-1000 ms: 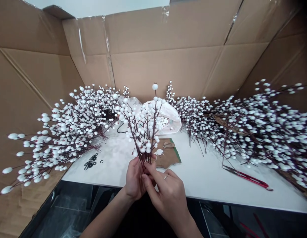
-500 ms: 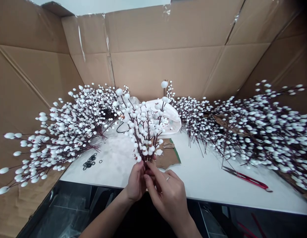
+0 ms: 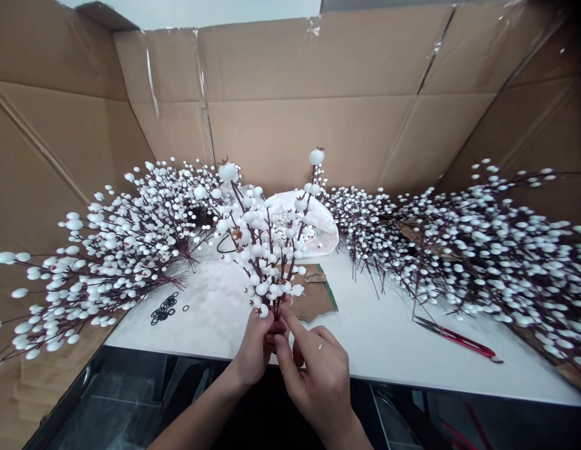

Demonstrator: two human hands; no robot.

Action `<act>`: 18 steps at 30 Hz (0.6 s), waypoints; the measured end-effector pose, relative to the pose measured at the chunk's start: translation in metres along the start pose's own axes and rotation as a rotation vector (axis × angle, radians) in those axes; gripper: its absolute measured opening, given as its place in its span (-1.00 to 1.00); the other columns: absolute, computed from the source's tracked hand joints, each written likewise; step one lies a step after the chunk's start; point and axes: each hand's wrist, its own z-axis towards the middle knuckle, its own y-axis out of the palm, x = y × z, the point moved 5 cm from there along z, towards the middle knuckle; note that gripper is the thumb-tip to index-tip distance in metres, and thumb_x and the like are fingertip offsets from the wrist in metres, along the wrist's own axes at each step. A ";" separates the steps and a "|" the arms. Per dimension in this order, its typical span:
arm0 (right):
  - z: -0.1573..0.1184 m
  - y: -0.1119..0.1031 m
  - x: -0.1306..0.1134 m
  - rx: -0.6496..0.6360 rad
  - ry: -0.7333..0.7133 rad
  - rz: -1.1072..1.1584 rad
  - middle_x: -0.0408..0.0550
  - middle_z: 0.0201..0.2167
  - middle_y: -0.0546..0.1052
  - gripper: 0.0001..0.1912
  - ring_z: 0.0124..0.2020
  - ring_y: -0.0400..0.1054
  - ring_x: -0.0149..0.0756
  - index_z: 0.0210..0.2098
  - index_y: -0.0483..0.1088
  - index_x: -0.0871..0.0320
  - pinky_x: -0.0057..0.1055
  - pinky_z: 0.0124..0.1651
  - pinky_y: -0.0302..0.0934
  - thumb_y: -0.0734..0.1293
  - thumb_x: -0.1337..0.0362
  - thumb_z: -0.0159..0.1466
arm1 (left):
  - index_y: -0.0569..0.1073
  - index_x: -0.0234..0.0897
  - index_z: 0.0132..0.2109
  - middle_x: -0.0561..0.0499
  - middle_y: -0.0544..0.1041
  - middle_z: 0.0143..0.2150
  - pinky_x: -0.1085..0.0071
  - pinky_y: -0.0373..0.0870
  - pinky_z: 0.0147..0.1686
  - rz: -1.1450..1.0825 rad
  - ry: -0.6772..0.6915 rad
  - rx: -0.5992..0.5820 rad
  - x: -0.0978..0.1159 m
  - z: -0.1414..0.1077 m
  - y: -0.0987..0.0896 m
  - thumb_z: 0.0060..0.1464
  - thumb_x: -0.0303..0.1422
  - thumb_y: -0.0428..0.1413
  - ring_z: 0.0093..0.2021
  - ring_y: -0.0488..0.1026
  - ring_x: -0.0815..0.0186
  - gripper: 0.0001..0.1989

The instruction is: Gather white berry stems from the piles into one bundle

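Note:
A bunch of white-berried stems [image 3: 272, 250] stands upright above the near table edge. My left hand [image 3: 253, 350] is closed around the lower stems from the left. From the right, my right hand [image 3: 316, 369], with a ring on one finger, presses its thumb and index finger at the base of the same stems. The fingers partly hide the stem ends. Behind the bunch lie a brown cardboard piece [image 3: 312, 300] with a green edge and a white plastic bag [image 3: 328, 234].
Large piles of berry stems lie at the left [image 3: 131, 237] and right [image 3: 496, 250]. Small black rings [image 3: 163, 309] are on the white table [image 3: 379, 344] at left, red-handled snips [image 3: 459, 340] at right. Cardboard walls [image 3: 309, 69] surround the table.
The held bunch has turned and tilted slightly, its top now closer to the camera. Both hands stay closed at the stems. The whole view has shifted slightly.

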 end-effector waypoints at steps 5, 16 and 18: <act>0.002 -0.001 0.004 0.068 0.056 0.092 -0.15 -0.57 0.48 -0.76 -0.64 0.25 -0.43 -0.10 0.43 0.21 -0.40 -0.51 0.15 0.26 0.45 0.25 | 0.47 -0.26 -0.18 0.10 0.32 -0.55 0.48 0.12 -0.62 0.101 0.028 -0.025 0.003 0.000 0.003 -0.07 -0.09 0.20 -0.62 0.13 0.45 -0.63; 0.024 0.016 0.041 -0.087 0.569 0.366 -0.22 -0.67 0.35 -0.73 -0.63 0.24 -0.42 -0.51 0.30 0.14 -0.49 -0.58 0.08 0.27 0.17 0.27 | 0.29 -0.27 -0.40 0.22 0.03 -0.63 0.48 -0.29 -0.58 0.186 -0.041 0.068 -0.004 0.005 0.005 -0.08 -0.01 0.21 -0.62 -0.16 0.54 -0.58; 0.023 0.016 0.040 -0.088 0.588 0.382 -0.23 -0.69 0.32 -0.70 -0.65 0.21 -0.42 -0.54 0.27 0.13 -0.49 -0.60 0.05 0.27 0.15 0.27 | 0.26 -0.25 -0.43 0.23 0.04 -0.64 0.47 -0.27 -0.58 0.176 -0.047 0.070 -0.005 0.005 0.004 -0.09 -0.01 0.22 -0.64 -0.14 0.53 -0.57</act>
